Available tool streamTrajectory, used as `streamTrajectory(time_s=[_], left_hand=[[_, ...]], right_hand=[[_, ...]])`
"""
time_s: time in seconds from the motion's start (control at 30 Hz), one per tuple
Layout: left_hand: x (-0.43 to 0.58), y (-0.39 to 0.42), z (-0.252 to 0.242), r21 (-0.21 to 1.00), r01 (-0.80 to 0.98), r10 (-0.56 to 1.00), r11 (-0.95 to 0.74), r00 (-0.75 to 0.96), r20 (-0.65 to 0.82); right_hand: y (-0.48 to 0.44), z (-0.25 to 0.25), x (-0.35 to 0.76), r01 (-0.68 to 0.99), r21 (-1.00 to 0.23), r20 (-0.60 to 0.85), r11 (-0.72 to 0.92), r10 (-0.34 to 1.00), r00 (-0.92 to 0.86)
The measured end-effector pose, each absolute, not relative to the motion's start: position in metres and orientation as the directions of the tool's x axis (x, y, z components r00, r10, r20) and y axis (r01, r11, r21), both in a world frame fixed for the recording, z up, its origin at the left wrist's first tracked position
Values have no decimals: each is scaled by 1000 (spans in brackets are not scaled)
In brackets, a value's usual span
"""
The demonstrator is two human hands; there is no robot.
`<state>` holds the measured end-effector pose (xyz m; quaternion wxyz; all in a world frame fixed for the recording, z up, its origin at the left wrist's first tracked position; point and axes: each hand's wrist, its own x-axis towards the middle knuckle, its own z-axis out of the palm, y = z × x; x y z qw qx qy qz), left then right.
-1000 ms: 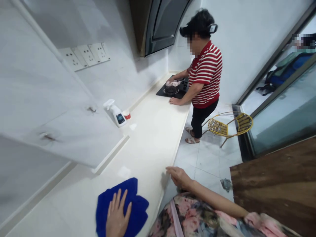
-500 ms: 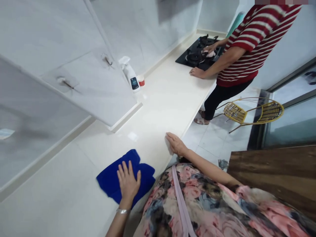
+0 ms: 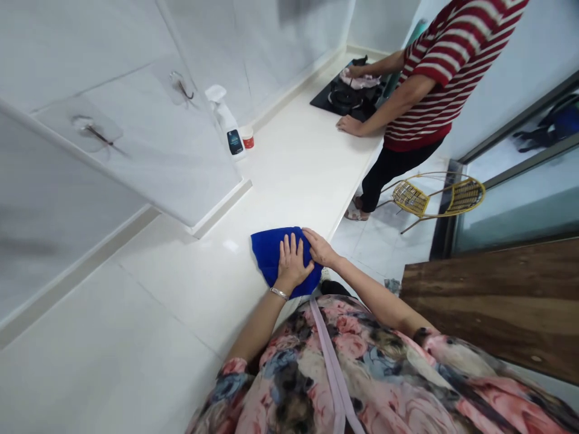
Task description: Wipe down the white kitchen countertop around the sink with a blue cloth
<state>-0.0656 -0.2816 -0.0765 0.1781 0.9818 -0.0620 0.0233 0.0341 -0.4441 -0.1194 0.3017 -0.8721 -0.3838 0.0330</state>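
A blue cloth (image 3: pixel 268 248) lies folded on the white countertop (image 3: pixel 181 301), close to its front edge. Pressed flat on top of it is my left hand (image 3: pixel 292 262), fingers spread and a bracelet at the wrist. My right hand (image 3: pixel 320 248) rests at the counter's edge, its fingers stretched out against the cloth's right side. Part of the cloth is hidden under both hands.
A spray bottle (image 3: pixel 228 129) and a red-and-white cup (image 3: pixel 246 137) stand by the wall. Further along, a person in a striped shirt (image 3: pixel 438 84) wipes a black gas stove (image 3: pixel 325 99) with a pale cloth. A yellow chair (image 3: pixel 411 198) and a wooden panel (image 3: pixel 493 301) are at the right.
My left hand has slid the blue cloth to the right along the counter, up to my right hand. The other person's wiping hand has moved toward the back of the stove.
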Motion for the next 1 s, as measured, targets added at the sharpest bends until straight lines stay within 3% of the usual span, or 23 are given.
streamTrajectory(time_s=[0.17, 0.33, 0.43, 0.57, 0.7, 0.83, 0.93, 1.0], left_hand=[[-71, -272, -76, 341, -133, -106, -931, 990, 96], [-137, -234, -79, 306, -90, -47, -948, 989, 143], [-198, -204, -80, 293, 50, 90, -955, 988, 124], [-292, -168, -73, 280, 371, 405, -885, 912, 71], [-387, -130, -63, 265, 697, 726, -666, 687, 18], [-475, -81, -56, 242, 924, 954, -295, 297, 26], [-517, -40, -53, 220, 974, 997, 61, -69, 29], [-526, -13, -50, 208, 953, 974, 222, -225, -7]], right_hand=[[-444, -116, 41, 662, -533, 170, -526, 701, 693], [-434, -124, 14, 643, -447, 203, -622, 630, 750], [-439, -130, 8, 659, -452, 236, -601, 631, 739], [-455, -141, 10, 709, -450, 333, -542, 635, 697], [-462, -152, 19, 764, -389, 367, -515, 674, 641], [-465, -149, 21, 783, -320, 348, -534, 702, 621], [-465, -142, 20, 797, -270, 328, -540, 727, 604], [-462, -140, 18, 801, -236, 328, -550, 731, 599]])
